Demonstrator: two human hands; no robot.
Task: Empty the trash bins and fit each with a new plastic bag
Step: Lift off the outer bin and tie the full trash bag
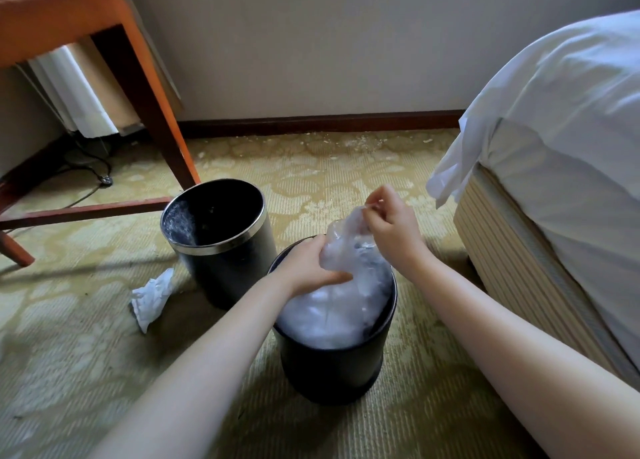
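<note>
Two black round bins stand on the carpet. The near bin (332,368) holds a full clear plastic bag (332,309) bulging above its rim. My left hand (308,268) grips the bag's gathered neck from the left side. My right hand (391,223) pinches the twisted top of the bag higher up. The far bin (221,257), with a silver rim band, stands bare and unlined to the left. A crumpled white plastic bag (152,297) lies on the carpet left of the bins.
An orange wooden table (104,22) with slanted legs stands at the left, with cables (93,174) on the floor beneath. A bed with white sheets (561,147) fills the right side. The wall and dark baseboard (322,119) run behind. Debris specks lie along the baseboard.
</note>
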